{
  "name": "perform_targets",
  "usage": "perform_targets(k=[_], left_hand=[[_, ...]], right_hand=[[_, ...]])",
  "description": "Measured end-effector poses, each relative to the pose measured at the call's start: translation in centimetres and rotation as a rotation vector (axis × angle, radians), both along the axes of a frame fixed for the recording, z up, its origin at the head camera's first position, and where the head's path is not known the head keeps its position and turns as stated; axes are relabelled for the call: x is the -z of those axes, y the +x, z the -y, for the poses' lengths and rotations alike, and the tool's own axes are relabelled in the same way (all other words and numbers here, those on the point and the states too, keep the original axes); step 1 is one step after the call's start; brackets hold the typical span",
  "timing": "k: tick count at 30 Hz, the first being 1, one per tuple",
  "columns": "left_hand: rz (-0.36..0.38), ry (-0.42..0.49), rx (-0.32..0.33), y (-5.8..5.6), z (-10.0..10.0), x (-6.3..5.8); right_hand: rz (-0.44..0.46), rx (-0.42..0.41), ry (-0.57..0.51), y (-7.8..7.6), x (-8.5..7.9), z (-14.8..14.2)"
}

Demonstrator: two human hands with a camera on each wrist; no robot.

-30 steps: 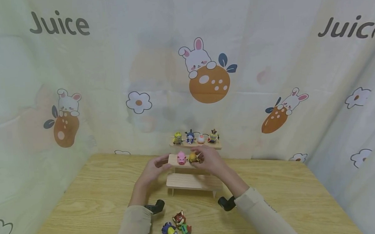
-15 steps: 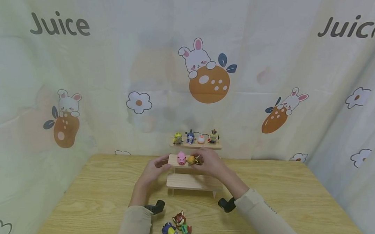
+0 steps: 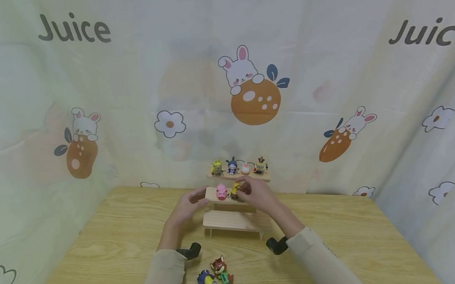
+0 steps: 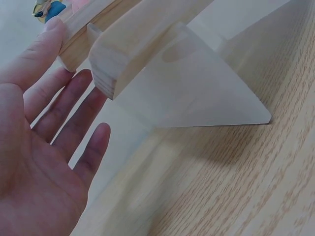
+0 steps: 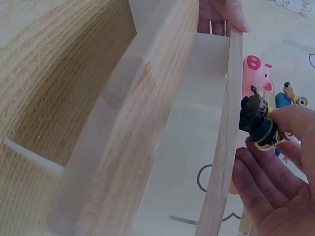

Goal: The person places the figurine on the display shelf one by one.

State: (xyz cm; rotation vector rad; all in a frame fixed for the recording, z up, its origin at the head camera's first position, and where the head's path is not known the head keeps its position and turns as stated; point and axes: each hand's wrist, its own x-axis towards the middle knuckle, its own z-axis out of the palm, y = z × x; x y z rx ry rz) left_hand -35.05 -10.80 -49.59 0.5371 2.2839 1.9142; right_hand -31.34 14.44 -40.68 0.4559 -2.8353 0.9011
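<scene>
Pale wood forms the middle tier (image 3: 210, 195), and on it, toward its left end, a pink pig (image 3: 221, 192) is set upright. Just to the right of the pig, over the same tier, a yellow-and-brown figure (image 3: 235, 191) is pinched between the thumb and fingers of the right hand (image 3: 261, 195); whether its base is touching the wood cannot be told for certain. At the left end of the middle tier, the left hand (image 3: 186, 208) is held with fingers spread, the thumb laid along the end and the other fingers loosely below, as if the tier were being steadied. Above and behind the middle tier, four toys (image 3: 232, 166) are lined up on the top tier (image 3: 225, 177); below and in front of it, the lower tier (image 3: 234, 220) is seen bare. Farther in front, a fox (image 3: 223, 274) and a minion (image 3: 208, 281) are laid on the table (image 3: 330, 230), close together. The step in hand is judged to be the placing and turning of the figure. For the next move, a level, settled base seems to be called for, then a gentle release, with the pig left unbumped.
</scene>
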Motion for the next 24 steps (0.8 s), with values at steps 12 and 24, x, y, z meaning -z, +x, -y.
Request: perform_targets(k=[12, 24], left_hand=[[-0.024, -0.009, -0.005, -0.1, -0.2, 0.2], [-0.006, 0.001, 0.021, 1.3, -0.2, -1.6]], right_hand=[[-0.014, 0.028, -0.052, 0.0, -0.2, 0.3], [-0.06, -0.022, -0.051, -0.1, -0.1, 0.4]])
